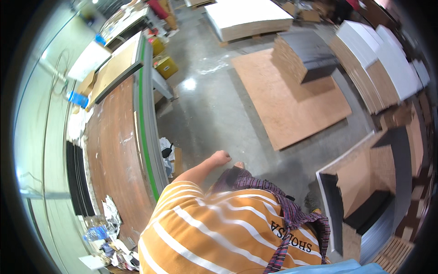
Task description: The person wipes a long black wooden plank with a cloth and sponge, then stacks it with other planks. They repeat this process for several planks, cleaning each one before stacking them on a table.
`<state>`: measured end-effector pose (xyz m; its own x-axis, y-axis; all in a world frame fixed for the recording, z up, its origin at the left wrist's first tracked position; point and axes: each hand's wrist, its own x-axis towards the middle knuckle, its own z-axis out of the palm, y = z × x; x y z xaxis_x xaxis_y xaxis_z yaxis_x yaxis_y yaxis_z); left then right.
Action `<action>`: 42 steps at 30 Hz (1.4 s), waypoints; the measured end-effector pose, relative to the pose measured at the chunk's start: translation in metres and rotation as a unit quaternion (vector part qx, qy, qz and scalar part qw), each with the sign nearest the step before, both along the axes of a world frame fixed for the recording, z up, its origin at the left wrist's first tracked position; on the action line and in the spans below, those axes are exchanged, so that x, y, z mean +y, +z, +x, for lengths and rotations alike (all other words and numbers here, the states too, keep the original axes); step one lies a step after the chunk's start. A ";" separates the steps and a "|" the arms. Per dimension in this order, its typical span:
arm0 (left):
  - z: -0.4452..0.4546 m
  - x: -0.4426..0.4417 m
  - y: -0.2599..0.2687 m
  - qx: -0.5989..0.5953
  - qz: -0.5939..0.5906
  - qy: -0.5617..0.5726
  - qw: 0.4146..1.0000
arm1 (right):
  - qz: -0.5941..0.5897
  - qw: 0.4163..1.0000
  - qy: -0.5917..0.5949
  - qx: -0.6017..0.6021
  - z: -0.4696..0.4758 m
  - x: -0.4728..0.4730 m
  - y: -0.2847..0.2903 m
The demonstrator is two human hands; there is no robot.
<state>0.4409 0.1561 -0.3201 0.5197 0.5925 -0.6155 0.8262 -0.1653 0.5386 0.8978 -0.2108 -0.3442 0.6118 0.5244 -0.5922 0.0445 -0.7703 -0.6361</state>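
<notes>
My left hand [221,158] hangs in front of my body above the grey concrete floor [198,120]. Its fingers are curled in, and no object shows in it. My right hand is out of view. To the left of my arm runs a long worktable with a brown wood top [109,147] and a grey and green edge rail [145,137]. Ahead on the right, a large plywood sheet [270,99] lies low over the floor. A dark-topped stack of boards [308,54] stands on its far part.
White-topped board stacks [249,17] stand at the back, with more stacked panels [373,65] at the right. Nearer right are dark and brown panels [362,185]. Yellow tins [166,66] stand beside the table. A blue bottle [78,99] and crumpled scraps [113,212] lie along its left side. A person's arm [160,10] shows at the far end.
</notes>
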 end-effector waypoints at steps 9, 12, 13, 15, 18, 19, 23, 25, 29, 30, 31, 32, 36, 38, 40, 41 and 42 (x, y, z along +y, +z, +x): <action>-0.165 0.055 0.032 -0.007 0.071 0.314 0.947 | -0.103 0.915 0.387 -0.044 -0.061 0.231 -0.014; -0.189 0.044 0.032 -0.015 0.059 0.377 0.924 | -0.073 0.753 0.636 -0.152 -0.066 0.299 -0.022; -0.192 0.041 0.031 -0.020 0.051 0.406 0.912 | -0.035 0.665 0.718 -0.204 -0.065 0.323 -0.025; -0.196 0.037 0.026 -0.025 0.032 0.462 0.886 | 0.019 0.548 0.792 -0.268 -0.063 0.378 -0.032; -0.199 0.037 0.022 -0.036 0.045 0.472 0.880 | -0.001 0.524 0.803 -0.283 -0.064 0.496 -0.038; -0.199 0.039 0.022 -0.036 0.033 0.481 0.875 | -0.009 0.521 0.805 -0.284 -0.069 0.543 -0.037; -0.203 0.054 0.031 -0.038 -0.008 0.557 0.830 | 0.025 0.552 0.774 -0.308 -0.144 0.746 0.004; -0.203 0.065 0.041 -0.034 -0.038 0.608 0.792 | 0.015 0.649 0.705 -0.286 -0.221 0.840 0.042; -0.193 0.087 0.069 -0.066 0.075 0.692 0.715 | 0.209 0.651 0.698 -0.214 -0.409 0.970 0.131; -0.186 0.092 0.077 -0.088 0.070 0.737 0.667 | 0.289 0.600 0.706 -0.239 -0.458 0.989 0.148; -0.180 0.095 0.085 -0.110 0.079 0.763 0.632 | 0.328 0.575 0.707 -0.249 -0.503 1.002 0.163; -0.175 0.098 0.092 -0.111 0.093 0.770 0.621 | 0.345 0.560 0.713 -0.243 -0.548 1.018 0.178; -0.166 0.101 0.123 -0.113 0.115 0.815 0.557 | 0.290 0.468 0.792 -0.263 -0.686 1.047 0.212; -0.178 0.101 0.135 -0.092 0.159 0.826 0.533 | 0.350 0.411 0.785 -0.305 -0.723 1.044 0.207; -0.203 0.099 0.142 -0.086 0.176 0.844 0.499 | 0.278 0.427 0.810 -0.289 -0.749 1.050 0.205; -0.219 0.094 0.145 -0.082 0.208 0.850 0.477 | 0.257 0.401 0.837 -0.269 -0.759 1.051 0.203; -0.239 0.087 0.147 -0.070 0.233 0.861 0.447 | 0.257 0.405 0.831 -0.282 -0.768 1.049 0.199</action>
